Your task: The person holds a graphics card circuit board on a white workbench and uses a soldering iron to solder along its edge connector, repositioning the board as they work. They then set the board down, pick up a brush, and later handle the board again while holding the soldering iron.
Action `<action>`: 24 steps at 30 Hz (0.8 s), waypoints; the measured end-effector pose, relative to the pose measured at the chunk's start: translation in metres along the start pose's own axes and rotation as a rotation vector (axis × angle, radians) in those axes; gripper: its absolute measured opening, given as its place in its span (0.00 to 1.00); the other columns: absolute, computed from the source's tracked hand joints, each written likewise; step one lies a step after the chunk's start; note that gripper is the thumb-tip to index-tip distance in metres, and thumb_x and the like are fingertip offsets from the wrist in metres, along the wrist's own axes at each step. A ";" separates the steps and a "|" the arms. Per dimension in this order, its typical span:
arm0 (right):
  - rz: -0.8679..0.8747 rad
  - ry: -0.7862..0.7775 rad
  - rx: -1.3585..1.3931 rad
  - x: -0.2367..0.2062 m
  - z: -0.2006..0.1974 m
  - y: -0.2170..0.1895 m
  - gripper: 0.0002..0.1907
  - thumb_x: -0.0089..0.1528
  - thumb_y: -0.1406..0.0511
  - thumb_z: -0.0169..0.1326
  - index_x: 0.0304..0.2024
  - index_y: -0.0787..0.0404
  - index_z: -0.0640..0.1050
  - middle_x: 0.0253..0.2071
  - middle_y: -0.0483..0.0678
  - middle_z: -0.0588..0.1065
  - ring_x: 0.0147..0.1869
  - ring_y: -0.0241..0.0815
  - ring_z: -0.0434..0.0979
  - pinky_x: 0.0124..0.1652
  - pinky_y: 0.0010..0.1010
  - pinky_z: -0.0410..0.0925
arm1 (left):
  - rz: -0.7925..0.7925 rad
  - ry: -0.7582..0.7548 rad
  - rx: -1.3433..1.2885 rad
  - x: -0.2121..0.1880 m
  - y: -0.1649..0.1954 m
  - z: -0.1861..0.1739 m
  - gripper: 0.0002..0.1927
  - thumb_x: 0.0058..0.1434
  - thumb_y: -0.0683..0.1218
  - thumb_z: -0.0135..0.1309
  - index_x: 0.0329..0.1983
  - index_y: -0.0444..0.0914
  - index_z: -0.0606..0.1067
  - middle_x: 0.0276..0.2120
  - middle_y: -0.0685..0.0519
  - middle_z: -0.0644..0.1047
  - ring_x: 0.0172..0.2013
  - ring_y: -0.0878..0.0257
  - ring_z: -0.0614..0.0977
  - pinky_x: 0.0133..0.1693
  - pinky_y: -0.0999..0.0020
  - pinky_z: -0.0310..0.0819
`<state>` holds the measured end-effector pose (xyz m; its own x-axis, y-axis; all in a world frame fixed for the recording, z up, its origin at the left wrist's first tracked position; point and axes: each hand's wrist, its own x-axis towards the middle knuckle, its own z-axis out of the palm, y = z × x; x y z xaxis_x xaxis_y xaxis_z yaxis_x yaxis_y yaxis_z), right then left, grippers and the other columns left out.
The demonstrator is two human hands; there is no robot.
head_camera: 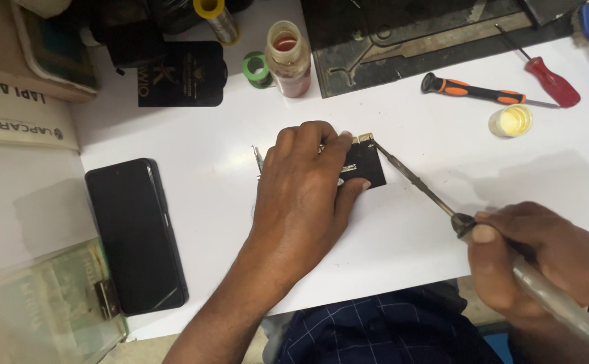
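Note:
My left hand presses down on a small black circuit board lying on the white table, fingers and thumb pinching its left side. A thin metal tool, perhaps tweezers, pokes out from under that hand. My right hand grips the handle of a soldering iron. Its long dark tip reaches up and left to the gold contacts at the board's top edge.
A black phone lies at the left. At the back stand a small bottle of reddish liquid, a green tape roll, a solder spool and a black card. Two screwdrivers and a small yellow pot lie right.

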<state>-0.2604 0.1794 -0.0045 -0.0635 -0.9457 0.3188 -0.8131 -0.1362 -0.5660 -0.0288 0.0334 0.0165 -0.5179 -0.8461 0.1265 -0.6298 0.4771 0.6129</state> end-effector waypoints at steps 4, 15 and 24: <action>0.145 0.141 0.111 0.001 0.010 -0.005 0.11 0.67 0.68 0.59 0.37 0.73 0.74 0.29 0.59 0.77 0.29 0.44 0.81 0.30 0.27 0.73 | -0.004 -0.018 0.010 0.000 -0.001 -0.001 0.27 0.53 0.45 0.69 0.54 0.28 0.77 0.49 0.40 0.75 0.48 0.52 0.75 0.47 0.55 0.71; 0.073 0.155 0.144 0.004 0.012 -0.004 0.11 0.69 0.68 0.60 0.38 0.70 0.73 0.28 0.55 0.77 0.30 0.41 0.81 0.31 0.25 0.73 | 0.003 -0.007 -0.002 0.000 -0.001 0.000 0.27 0.53 0.45 0.68 0.53 0.28 0.78 0.49 0.41 0.75 0.47 0.52 0.75 0.47 0.55 0.70; 0.408 -0.082 -0.048 0.027 -0.004 -0.031 0.09 0.59 0.68 0.60 0.33 0.72 0.78 0.27 0.58 0.78 0.30 0.47 0.80 0.28 0.31 0.72 | 0.009 -0.008 -0.004 0.000 -0.001 -0.001 0.27 0.53 0.45 0.69 0.53 0.28 0.78 0.49 0.41 0.75 0.47 0.52 0.74 0.47 0.55 0.70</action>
<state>-0.2391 0.1596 0.0242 -0.3415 -0.9398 0.0133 -0.7572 0.2667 -0.5963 -0.0280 0.0324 0.0168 -0.5279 -0.8399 0.1258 -0.6229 0.4836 0.6149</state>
